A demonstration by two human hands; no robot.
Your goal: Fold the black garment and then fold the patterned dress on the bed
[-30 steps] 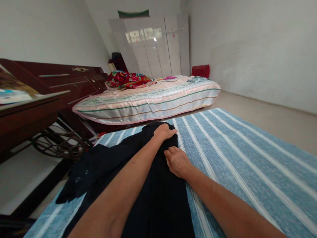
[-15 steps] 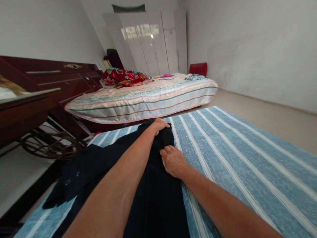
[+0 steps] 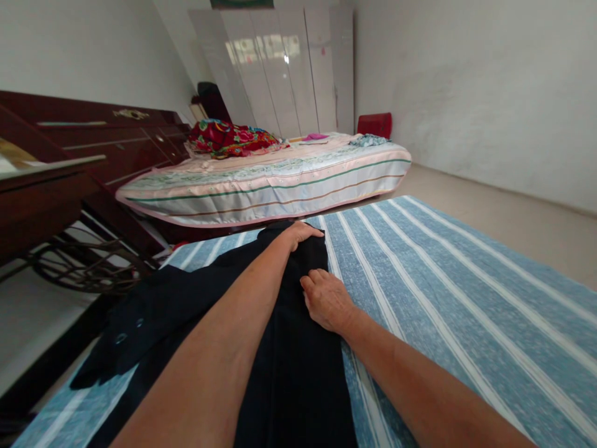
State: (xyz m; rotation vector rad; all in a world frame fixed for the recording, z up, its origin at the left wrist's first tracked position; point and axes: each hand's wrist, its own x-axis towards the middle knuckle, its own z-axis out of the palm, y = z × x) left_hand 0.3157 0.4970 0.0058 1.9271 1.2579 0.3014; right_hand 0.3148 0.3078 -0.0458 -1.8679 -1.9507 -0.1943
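A black jacket (image 3: pixel 298 373) lies spread on the striped blue cover, one part stretching out to the left with two small round buttons or eyelets on it. At its far end my left hand (image 3: pixel 300 234) is closed on the top edge, thumb side towards me and fingertips at the far right corner. Nearer to me, my right hand (image 3: pixel 329 300) has its fingers curled over the jacket's right edge, pinching the cloth. My left forearm crosses over the jacket and hides part of its middle.
The blue and white striped cover (image 3: pixel 448 274) spreads under the jacket. Beyond it stands a bed (image 3: pixel 280 186) with a red floral quilt (image 3: pixel 233 138). A dark wooden table with an iron wheel (image 3: pixel 84 261) is at left; a white wardrobe (image 3: pixel 275 81) stands at the back.
The camera view has shifted slightly. Both hands stay at nearly the same places on the jacket, with the left fingers lying a little straighter along its far edge.
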